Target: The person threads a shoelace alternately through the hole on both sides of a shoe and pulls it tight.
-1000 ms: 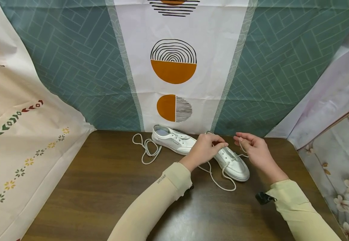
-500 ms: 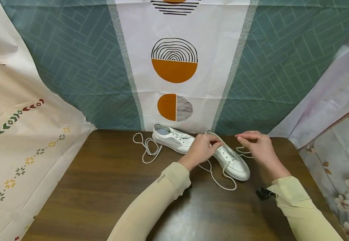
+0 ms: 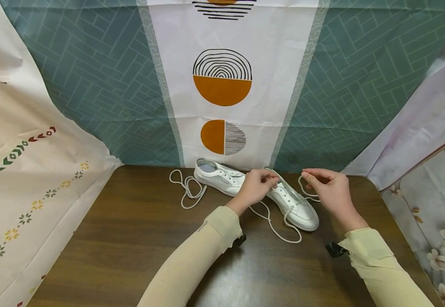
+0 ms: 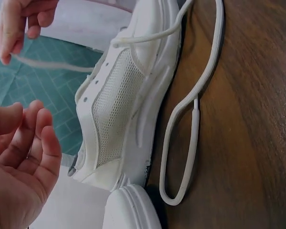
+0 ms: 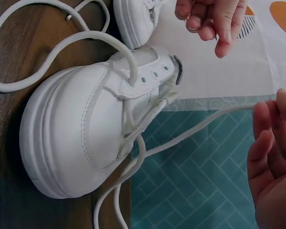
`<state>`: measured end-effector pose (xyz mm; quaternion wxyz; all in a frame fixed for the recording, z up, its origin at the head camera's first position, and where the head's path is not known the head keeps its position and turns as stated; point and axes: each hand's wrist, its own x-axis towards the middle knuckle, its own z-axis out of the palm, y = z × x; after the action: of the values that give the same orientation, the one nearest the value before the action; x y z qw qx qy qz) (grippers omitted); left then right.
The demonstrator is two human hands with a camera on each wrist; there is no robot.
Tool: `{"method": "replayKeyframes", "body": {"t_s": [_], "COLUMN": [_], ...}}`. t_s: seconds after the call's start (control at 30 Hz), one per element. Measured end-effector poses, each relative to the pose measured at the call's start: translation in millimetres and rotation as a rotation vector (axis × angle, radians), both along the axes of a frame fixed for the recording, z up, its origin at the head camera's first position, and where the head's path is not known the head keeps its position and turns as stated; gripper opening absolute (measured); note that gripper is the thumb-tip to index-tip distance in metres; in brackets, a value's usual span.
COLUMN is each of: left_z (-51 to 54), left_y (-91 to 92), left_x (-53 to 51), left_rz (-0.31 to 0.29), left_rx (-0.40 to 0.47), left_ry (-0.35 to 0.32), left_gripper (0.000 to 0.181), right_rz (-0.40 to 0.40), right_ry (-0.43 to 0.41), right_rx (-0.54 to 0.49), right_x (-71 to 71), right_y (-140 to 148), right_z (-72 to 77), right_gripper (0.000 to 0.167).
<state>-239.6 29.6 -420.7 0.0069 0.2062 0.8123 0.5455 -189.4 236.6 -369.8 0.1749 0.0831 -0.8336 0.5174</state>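
A white sneaker (image 3: 298, 209) with a cream shoelace (image 5: 195, 130) in its front eyelets lies between my hands, toe toward me. My right hand (image 3: 331, 192) is to the right of the sneaker and pinches one part of that lace between thumb and fingers. My left hand (image 3: 254, 187) hovers over the sneaker's left side, near its heel end. In the left wrist view the left fingers (image 4: 40, 138) are loosely curled and nothing shows between them. The lace's other length (image 3: 280, 236) lies looped on the table, in front of the sneaker.
A second white sneaker (image 3: 222, 178) lies to the left, partly behind my left hand. A coiled cream lace (image 3: 190, 194) rests on the brown wooden table (image 3: 130, 247) beside it. A patterned curtain (image 3: 226, 98) hangs along the table's back edge.
My left hand has shifted slightly left, away from the right hand. The right hand rose a little, then came back slightly, and the lace now runs up to its fingertips.
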Motion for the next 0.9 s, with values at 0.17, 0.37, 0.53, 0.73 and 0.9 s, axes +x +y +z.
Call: {"method": "replayKeyframes", "body": {"t_s": [0.17, 0.37, 0.53, 0.73, 0.9], "left_z": [-0.8, -4.7, -4.0, -0.7, 1.0], "left_y": [3.0, 9.0, 15.4, 20.8, 23.6], "left_x": [1.7, 2.7, 3.3, 5.1, 6.9], "left_rz": [-0.013, -0.027, -0.071, -0.109, -0.114], "left_rx": [-0.009, -0.099, -0.043, 0.078, 0.107], "left_ry": [0.033, 0.189, 0.156, 0.05, 0.012], "left_gripper": [0.019, 0.031, 0.03, 0.021, 0.021], "right_rz": [0.016, 0.073, 0.103, 0.09, 0.063], "right_ry": [-0.068, -0.083, 0.012, 0.063, 0.05], "right_rx": [0.066, 0.099, 0.101, 0.065, 0.036], "right_x": [8.1, 9.8, 7.1, 5.2, 5.6], "right_y": [-5, -8, -11, -13, -13], "right_z": [3.3, 0.8, 1.6, 3.0, 2.1], "right_gripper": [0.021, 0.02, 0.014, 0.013, 0.014]}}
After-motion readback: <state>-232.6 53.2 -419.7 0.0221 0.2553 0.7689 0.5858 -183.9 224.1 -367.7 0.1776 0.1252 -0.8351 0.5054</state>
